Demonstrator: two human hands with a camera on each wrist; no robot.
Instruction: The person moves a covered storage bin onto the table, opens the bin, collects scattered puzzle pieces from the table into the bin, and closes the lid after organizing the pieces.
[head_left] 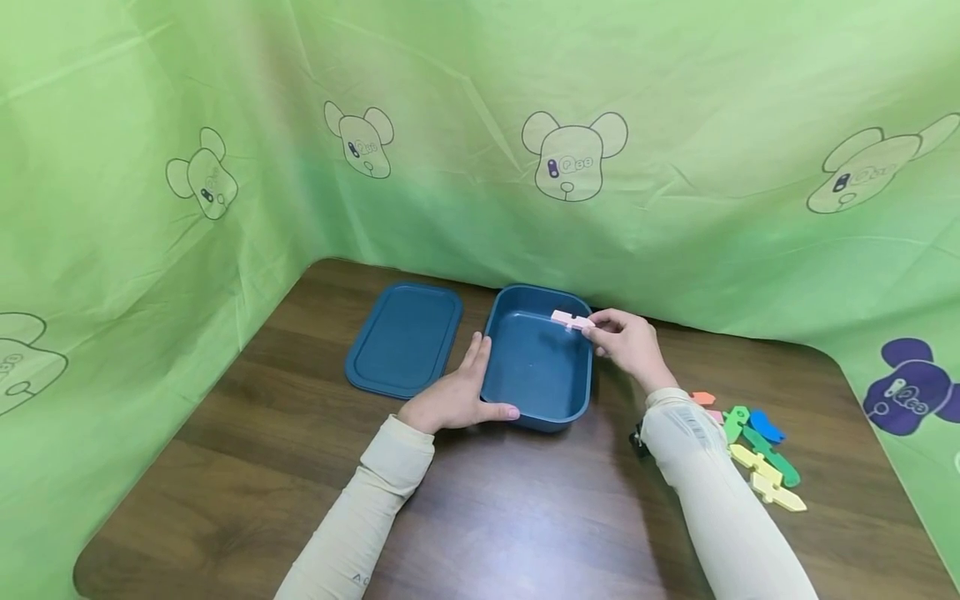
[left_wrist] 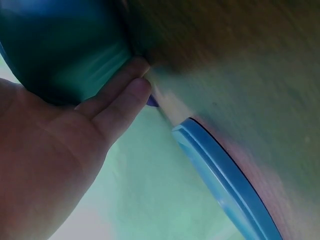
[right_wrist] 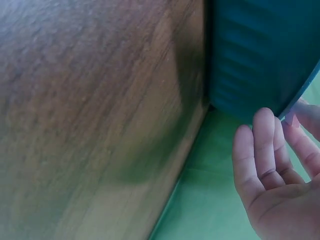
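Observation:
A deep blue rectangular box (head_left: 536,367) stands without its lid at the back of the table. My left hand (head_left: 453,393) rests along its left wall, fingers straight and thumb spread toward the front corner. In the left wrist view the fingertips lie against the box's outer side. Over the box's back right part, my right hand (head_left: 626,342) pinches a flat pink notched piece (head_left: 570,320) between thumb and index finger. Only a bit of the pink piece (right_wrist: 292,119) shows in the right wrist view, where the other fingers stay extended beside the box wall.
The matching blue lid (head_left: 405,339) lies flat left of the box. Right of my right forearm is a loose pile of flat foam-like pieces, among them a dark green piece (head_left: 772,457), a blue piece (head_left: 767,426) and a yellow piece (head_left: 777,493). A green curtain hangs behind the table.

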